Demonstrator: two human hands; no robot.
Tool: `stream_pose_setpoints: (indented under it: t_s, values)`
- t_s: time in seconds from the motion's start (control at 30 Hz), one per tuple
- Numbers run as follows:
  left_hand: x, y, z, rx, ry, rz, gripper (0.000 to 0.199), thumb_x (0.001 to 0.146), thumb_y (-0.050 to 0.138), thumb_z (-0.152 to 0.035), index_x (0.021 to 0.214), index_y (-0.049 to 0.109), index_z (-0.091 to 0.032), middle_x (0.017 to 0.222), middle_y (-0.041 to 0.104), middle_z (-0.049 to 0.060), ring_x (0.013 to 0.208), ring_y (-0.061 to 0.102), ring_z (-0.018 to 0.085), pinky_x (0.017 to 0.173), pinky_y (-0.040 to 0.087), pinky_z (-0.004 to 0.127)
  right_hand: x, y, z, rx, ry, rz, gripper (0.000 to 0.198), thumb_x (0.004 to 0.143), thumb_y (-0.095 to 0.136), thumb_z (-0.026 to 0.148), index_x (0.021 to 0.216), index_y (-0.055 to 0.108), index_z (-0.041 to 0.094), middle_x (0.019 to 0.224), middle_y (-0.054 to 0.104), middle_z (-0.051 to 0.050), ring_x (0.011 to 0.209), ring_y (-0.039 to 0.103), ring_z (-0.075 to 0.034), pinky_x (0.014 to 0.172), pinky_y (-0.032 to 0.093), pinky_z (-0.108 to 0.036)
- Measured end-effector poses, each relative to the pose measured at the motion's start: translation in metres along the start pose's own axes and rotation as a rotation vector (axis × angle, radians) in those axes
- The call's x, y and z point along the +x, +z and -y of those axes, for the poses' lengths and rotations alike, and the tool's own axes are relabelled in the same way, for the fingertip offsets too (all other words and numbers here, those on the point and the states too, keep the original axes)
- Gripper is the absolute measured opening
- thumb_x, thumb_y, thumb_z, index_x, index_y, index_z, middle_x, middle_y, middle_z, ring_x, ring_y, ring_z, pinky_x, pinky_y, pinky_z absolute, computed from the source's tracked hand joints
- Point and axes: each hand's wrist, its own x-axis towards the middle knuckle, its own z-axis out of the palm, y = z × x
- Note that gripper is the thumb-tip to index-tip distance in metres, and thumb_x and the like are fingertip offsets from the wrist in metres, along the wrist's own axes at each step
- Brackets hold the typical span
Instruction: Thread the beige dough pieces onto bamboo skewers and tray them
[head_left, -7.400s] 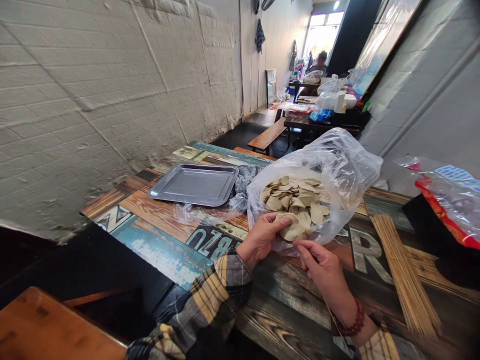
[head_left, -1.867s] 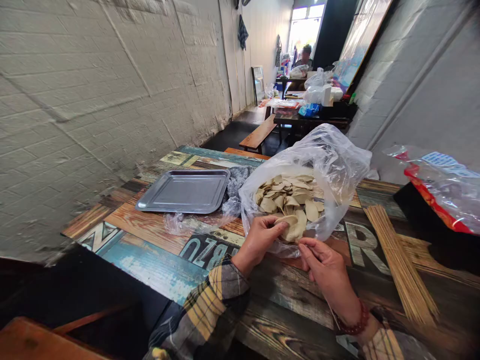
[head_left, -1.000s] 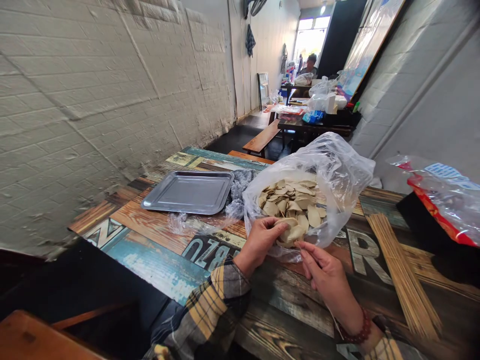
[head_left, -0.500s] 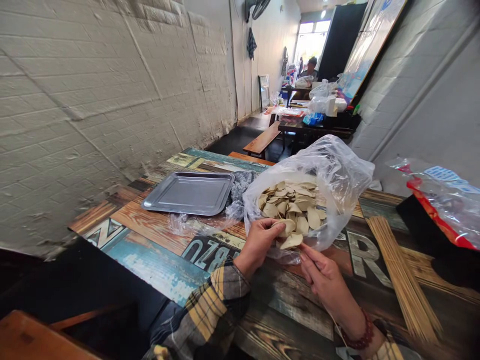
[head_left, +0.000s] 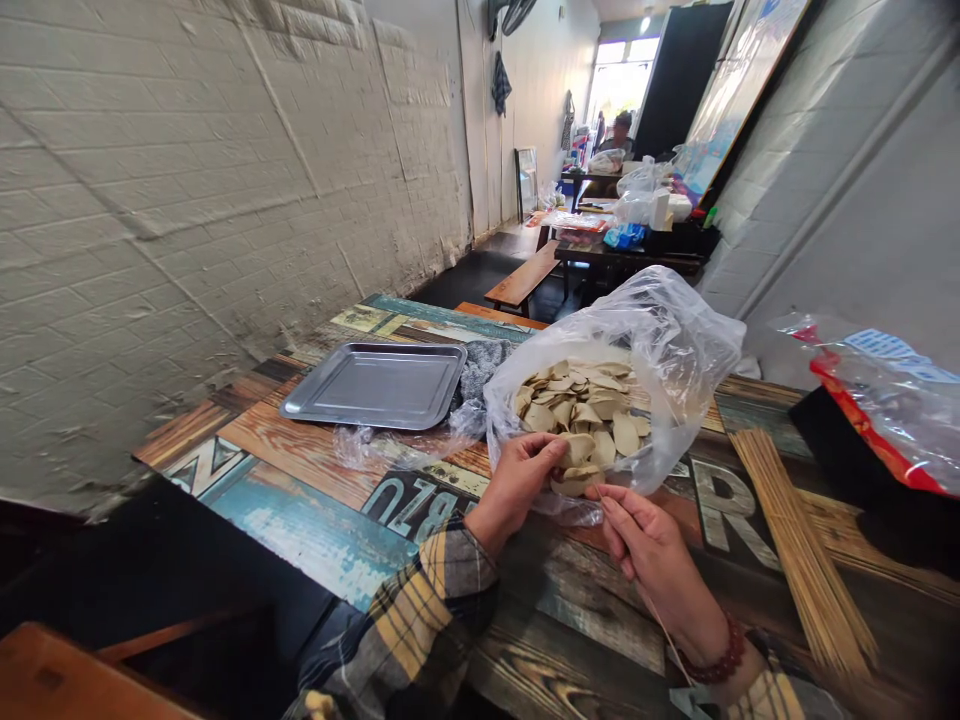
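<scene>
A clear plastic bag (head_left: 686,335) lies open on the table with a heap of pale beige slices (head_left: 574,405) in it. At the bag's mouth my left hand (head_left: 514,490) is closed, pinching one thin slice (head_left: 576,449) between thumb and fingers. My right hand (head_left: 649,545), with a dark red bead bracelet, grips a thin bamboo skewer (head_left: 664,632) whose rear end runs back under the wrist. A second slice (head_left: 574,483) hangs close to the right fingertips; the skewer's point is hidden there. Right of that hand lies a bundle of bamboo skewers (head_left: 802,550).
A metal tray (head_left: 375,385) sits at the left, by crumpled plastic film (head_left: 390,448) and a grey cloth (head_left: 480,370). At the right are a black box and a red-edged plastic package (head_left: 885,410). Benches (head_left: 525,275), another table and a seated person are farther back.
My right hand has shifted slightly up and left, closer to my left hand. The lower slice has moved left and now sits tilted beneath the left fingers. More of the skewer shows.
</scene>
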Motion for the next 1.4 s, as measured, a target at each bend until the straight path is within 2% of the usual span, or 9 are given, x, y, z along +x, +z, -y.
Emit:
stream_pose_setpoints:
  t_s: [0.13, 0.23, 0.4, 0.5, 0.73, 0.97, 1.07, 1.23, 1.4]
  values:
    - [0.0, 0.0, 0.0, 0.062, 0.065, -0.025, 0.033, 0.078, 0.061, -0.037, 0.099, 0.067, -0.012, 0.071, 0.062, 0.001, 0.059, 0.056, 0.011, 0.058, 0.044, 0.023, 0.0, -0.001, 0.006, 0.131, -0.017, -0.015, 0.04, 0.077, 0.067, 0.05, 0.098, 0.064, 0.016, 0.049, 0.041, 0.009, 0.04, 0.026, -0.004, 0.036, 0.019, -0.016]
    - [0.001, -0.002, 0.001, 0.256, 0.207, -0.089, 0.038, 0.081, 0.056, -0.029, 0.117, 0.061, -0.017, 0.08, 0.065, 0.003, 0.068, 0.06, 0.015, 0.064, 0.048, 0.026, 0.002, -0.005, 0.008, 0.244, -0.022, 0.009, 0.035, 0.079, 0.067, 0.046, 0.098, 0.063, 0.018, 0.049, 0.039, 0.01, 0.039, 0.024, -0.004, 0.038, 0.02, -0.017]
    - [0.0, -0.006, 0.0, 0.697, 0.565, -0.12, 0.022, 0.08, 0.056, -0.015, 0.095, 0.071, -0.02, 0.106, 0.065, 0.009, 0.102, 0.058, 0.022, 0.092, 0.044, 0.036, 0.005, -0.009, 0.01, 0.337, -0.009, 0.041, 0.032, 0.077, 0.068, 0.045, 0.096, 0.063, 0.02, 0.05, 0.033, 0.011, 0.038, 0.018, -0.004, 0.039, 0.018, -0.019]
    - [-0.001, -0.005, 0.0, 0.782, 0.653, -0.121, 0.023, 0.08, 0.058, -0.014, 0.097, 0.071, -0.021, 0.114, 0.061, 0.01, 0.109, 0.054, 0.023, 0.097, 0.04, 0.039, 0.005, -0.009, 0.01, 0.366, 0.007, 0.065, 0.032, 0.077, 0.068, 0.045, 0.097, 0.062, 0.02, 0.05, 0.031, 0.012, 0.039, 0.017, -0.004, 0.039, 0.018, -0.019]
    - [-0.002, 0.005, 0.003, 0.523, 0.431, 0.144, 0.027, 0.072, 0.068, -0.018, 0.099, 0.07, -0.017, 0.099, 0.064, 0.008, 0.092, 0.058, 0.02, 0.083, 0.046, 0.03, -0.002, -0.003, 0.013, 0.356, 0.05, 0.153, 0.031, 0.078, 0.068, 0.046, 0.093, 0.058, 0.021, 0.049, 0.033, 0.012, 0.038, 0.016, -0.004, 0.04, 0.018, -0.019]
    - [-0.001, 0.004, 0.004, 0.21, 0.203, 0.092, 0.044, 0.069, 0.074, -0.029, 0.109, 0.064, -0.015, 0.099, 0.066, 0.008, 0.09, 0.059, 0.018, 0.08, 0.046, 0.028, -0.001, -0.003, 0.011, 0.322, 0.043, 0.149, 0.033, 0.078, 0.066, 0.05, 0.095, 0.06, 0.022, 0.049, 0.033, 0.012, 0.038, 0.017, -0.004, 0.04, 0.02, -0.019]
    - [-0.001, 0.004, 0.004, 0.073, 0.109, 0.062, 0.044, 0.067, 0.076, -0.034, 0.103, 0.063, -0.014, 0.091, 0.066, 0.006, 0.082, 0.059, 0.016, 0.073, 0.046, 0.025, -0.001, -0.003, 0.011, 0.392, 0.054, 0.155, 0.028, 0.081, 0.065, 0.045, 0.096, 0.062, 0.021, 0.049, 0.035, 0.011, 0.038, 0.016, -0.004, 0.04, 0.018, -0.019]
    - [-0.005, 0.006, -0.001, 0.125, 0.039, 0.209, 0.036, 0.067, 0.075, -0.042, 0.085, 0.07, -0.012, 0.083, 0.067, 0.006, 0.075, 0.056, 0.015, 0.068, 0.043, 0.025, -0.002, -0.002, 0.011, 0.444, 0.056, 0.18, 0.022, 0.085, 0.064, 0.041, 0.093, 0.063, 0.021, 0.049, 0.039, 0.01, 0.038, 0.019, -0.002, 0.04, 0.018, -0.017]
    - [-0.008, 0.007, -0.006, 0.168, 0.088, 0.139, 0.032, 0.069, 0.073, -0.043, 0.072, 0.068, -0.012, 0.071, 0.062, 0.002, 0.068, 0.051, 0.012, 0.063, 0.038, 0.022, -0.001, -0.001, 0.009, 0.245, -0.03, 0.1, 0.027, 0.084, 0.063, 0.046, 0.091, 0.06, 0.02, 0.049, 0.044, 0.009, 0.038, 0.028, -0.003, 0.037, 0.021, -0.015]
